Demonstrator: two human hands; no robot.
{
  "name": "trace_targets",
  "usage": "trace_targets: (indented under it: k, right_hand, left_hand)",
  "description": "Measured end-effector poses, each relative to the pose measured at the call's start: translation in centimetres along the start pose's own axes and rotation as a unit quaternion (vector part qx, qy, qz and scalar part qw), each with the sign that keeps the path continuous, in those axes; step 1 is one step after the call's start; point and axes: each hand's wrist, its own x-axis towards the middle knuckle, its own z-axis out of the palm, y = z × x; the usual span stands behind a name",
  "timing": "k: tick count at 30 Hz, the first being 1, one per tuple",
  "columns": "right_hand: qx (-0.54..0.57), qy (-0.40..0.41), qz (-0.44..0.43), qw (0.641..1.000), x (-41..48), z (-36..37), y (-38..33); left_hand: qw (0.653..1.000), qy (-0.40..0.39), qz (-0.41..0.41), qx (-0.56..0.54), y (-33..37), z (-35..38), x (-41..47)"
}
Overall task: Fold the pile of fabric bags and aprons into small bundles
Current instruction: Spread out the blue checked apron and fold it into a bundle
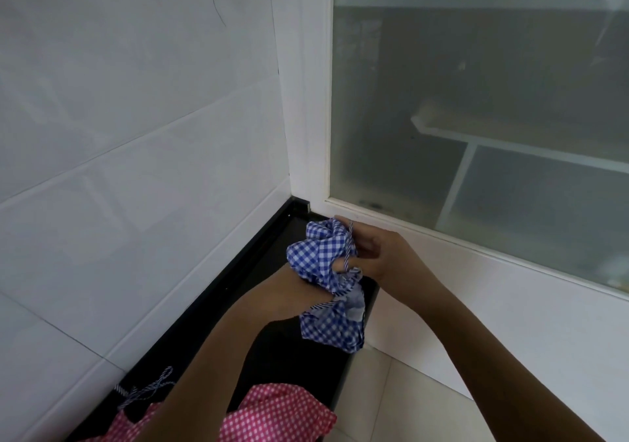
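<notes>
Blue checked bundle (320,254) hung over the counter (258,247) corner, left hand (289,287) clutching it, right hand (384,254) pinching the striped cord (348,247); let that cord slip and the bunched cloth could have sprung open.

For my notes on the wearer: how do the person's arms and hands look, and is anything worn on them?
Both forearms are bare as far as the frame shows: no sleeve on the left forearm or the right forearm. The left hand and right hand wear no gloves. No watch, bracelet or ring shows, though the left hand is mostly hidden.
</notes>
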Motion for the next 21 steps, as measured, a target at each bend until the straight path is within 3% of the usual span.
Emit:
trace_targets:
  k: [5,8,13,18,21]
  right_hand:
    - [-0.009,0.065,-0.030,0.997,0.0,0.3,0.0]
    - [0.008,0.102,-0.045,0.994,0.0,0.3,0.1]
    - [0.032,0.117,-0.043,0.992,0.2,0.8,0.5]
    - [0.127,0.063,-0.031,0.989,-0.6,0.3,0.2]
    - [0.134,0.110,-0.049,0.984,-1.2,1.2,0.0]
  left_hand:
    - [0.998,0.026,0.050,-0.007,0.4,-0.1,-0.7]
    - [0.991,0.052,0.092,-0.084,0.5,0.2,-0.7]
    - [0.946,0.234,0.122,-0.190,-0.3,1.8,0.2]
    - [0.950,0.218,0.153,-0.164,-0.9,0.4,0.2]
    - [0.962,0.180,0.168,-0.119,-0.7,0.2,0.1]
